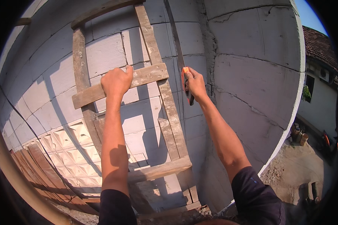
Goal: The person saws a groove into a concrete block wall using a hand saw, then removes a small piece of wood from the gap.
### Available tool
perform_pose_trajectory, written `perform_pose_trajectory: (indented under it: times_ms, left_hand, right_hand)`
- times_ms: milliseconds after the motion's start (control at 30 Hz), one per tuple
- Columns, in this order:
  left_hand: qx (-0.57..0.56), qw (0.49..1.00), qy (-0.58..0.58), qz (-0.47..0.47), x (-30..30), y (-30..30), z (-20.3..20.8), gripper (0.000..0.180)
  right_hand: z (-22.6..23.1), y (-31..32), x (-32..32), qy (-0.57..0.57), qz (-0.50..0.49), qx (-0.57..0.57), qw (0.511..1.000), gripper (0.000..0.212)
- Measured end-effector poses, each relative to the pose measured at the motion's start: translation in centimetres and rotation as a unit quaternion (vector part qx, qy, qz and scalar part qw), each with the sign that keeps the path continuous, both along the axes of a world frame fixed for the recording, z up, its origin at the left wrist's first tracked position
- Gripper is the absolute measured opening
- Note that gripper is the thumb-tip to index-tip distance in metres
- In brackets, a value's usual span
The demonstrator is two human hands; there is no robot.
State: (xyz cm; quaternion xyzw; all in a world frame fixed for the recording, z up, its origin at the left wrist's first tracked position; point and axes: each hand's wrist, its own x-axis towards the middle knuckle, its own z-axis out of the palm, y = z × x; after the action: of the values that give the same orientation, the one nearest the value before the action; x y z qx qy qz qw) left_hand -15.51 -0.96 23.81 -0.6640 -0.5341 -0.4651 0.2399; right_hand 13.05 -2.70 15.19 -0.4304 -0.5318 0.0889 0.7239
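Note:
A rough wooden ladder (155, 45) leans against a wall of pale blocks (105, 56). My left hand (117, 80) is closed around its middle rung (148, 75), left of the rung's centre. To the right of the ladder, my right hand (196, 83) grips a handsaw (175, 37) by its red and black handle. The long, narrow blade points up and away, close to the wall's inner corner. Part of the handle is hidden behind my fingers.
A side wall of grey blocks (251, 82) rises at the right. Lower left are patterned cream blocks (77, 150) and leaning brown boards (37, 168). A bamboo pole (15, 172) curves along the left rim, near a dark cable (22, 116). A tiled-roof house (321, 48) stands far right.

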Motion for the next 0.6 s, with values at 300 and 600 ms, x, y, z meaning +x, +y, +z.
perform_pose_trajectory:
  times_ms: [300,600]
  left_hand:
    - [0.017,0.999,0.013,0.028,-0.9,-0.4,0.2,0.068]
    - [0.028,0.999,0.007,0.03,-0.5,-0.3,-0.1,0.068]
  right_hand:
    - [-20.4,2.9,-0.8,-0.064,-0.148,-0.084,0.983,0.043]
    - [-42.1,-17.3,-6.4,0.07,-0.053,-0.238,0.967,0.04]
